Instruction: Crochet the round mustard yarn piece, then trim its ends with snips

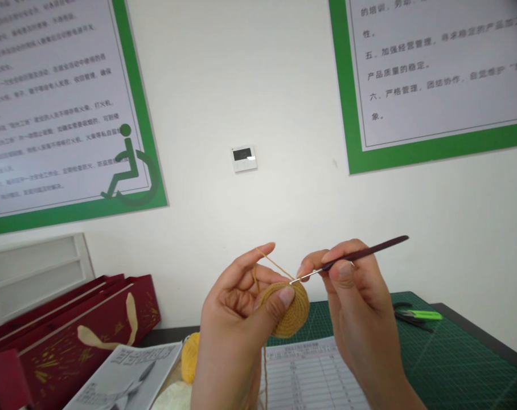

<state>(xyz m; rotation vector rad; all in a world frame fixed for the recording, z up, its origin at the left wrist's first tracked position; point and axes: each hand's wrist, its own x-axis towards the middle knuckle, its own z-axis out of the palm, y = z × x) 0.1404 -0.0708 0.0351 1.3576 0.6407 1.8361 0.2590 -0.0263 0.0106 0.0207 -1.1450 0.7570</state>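
Observation:
My left hand pinches a round mustard-yellow crochet piece between thumb and fingers. A strand of yarn runs over its raised index finger down to the top edge of the piece. My right hand grips a crochet hook with a dark maroon handle and a thin metal shaft. The hook's tip touches the upper edge of the piece, near my left thumb. Below my left hand another length of yarn hangs down. Both hands are raised above the table.
A green cutting mat covers the table, with a printed sheet on it. Green-handled snips lie at the right. On the left are maroon gift bags, a booklet and a yellow yarn ball. A wall stands behind.

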